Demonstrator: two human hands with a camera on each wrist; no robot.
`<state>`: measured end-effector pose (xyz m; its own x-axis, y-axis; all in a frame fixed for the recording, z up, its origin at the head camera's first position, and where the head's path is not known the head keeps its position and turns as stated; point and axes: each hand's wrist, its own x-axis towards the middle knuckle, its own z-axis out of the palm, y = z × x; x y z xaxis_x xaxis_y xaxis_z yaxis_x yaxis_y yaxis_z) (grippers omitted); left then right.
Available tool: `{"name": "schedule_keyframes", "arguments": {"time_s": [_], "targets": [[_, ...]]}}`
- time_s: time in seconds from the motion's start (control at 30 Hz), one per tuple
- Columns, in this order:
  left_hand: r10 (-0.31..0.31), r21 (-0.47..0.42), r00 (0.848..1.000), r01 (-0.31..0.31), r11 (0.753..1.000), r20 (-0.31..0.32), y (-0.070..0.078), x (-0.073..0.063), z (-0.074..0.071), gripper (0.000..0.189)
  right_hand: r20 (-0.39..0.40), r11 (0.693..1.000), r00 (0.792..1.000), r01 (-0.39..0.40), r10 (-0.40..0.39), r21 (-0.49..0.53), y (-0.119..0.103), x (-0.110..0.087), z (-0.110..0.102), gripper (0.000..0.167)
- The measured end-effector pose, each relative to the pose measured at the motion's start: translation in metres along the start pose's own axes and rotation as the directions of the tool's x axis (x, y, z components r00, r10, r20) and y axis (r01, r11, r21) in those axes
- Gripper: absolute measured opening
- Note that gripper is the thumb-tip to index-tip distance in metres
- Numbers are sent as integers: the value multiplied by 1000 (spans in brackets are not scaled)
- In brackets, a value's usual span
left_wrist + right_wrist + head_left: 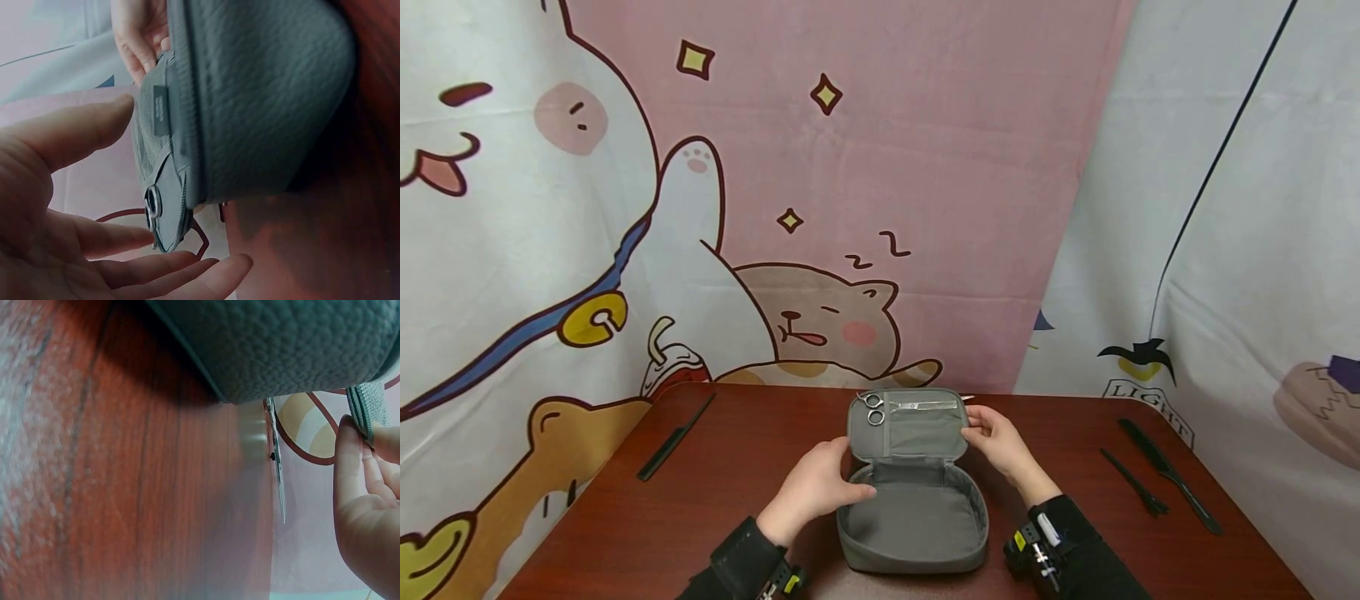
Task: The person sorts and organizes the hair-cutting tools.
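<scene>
Lid (pixel 925 435) pinched by right hand (pixel 1000 442); left hand (pixel 820 485) loose, fingers extended. Tipping it could slide scissors (pixel 914 407) out.

The case (pixel 913 560) at the lower centre of the frame was grey with a pebbled surface, and the scissors (pixel 877 408) in its lid were silver. The desk (pixel 730 458) was red-brown, streaked with darker grain. The left comb (pixel 674 439), right comb (pixel 1167 469) and sleeves (pixel 1082 546) were black. The pink-and-white backdrop (pixel 970 208) bore brown-outlined yellow stars (pixel 696 60).
</scene>
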<state>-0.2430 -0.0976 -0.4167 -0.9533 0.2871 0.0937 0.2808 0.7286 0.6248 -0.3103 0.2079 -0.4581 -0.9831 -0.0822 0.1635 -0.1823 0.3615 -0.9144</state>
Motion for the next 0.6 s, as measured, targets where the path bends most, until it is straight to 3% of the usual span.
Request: {"name": "schedule_keyframes", "arguments": {"time_s": [0.3,0.43,0.6], "targets": [[-7,49,1000,5,999,27,-2,-5,6,91,8,1000,1000,-25,25,-6,4,0,0,37],[3,77,1000,-4,997,17,-3,-5,8,79,11,999,1000,-29,29,-17,6,0,1,37],[19,118,1000,-20,993,4,-5,-4,10,50,29,999,999,-31,31,-10,8,0,1,36]]}}
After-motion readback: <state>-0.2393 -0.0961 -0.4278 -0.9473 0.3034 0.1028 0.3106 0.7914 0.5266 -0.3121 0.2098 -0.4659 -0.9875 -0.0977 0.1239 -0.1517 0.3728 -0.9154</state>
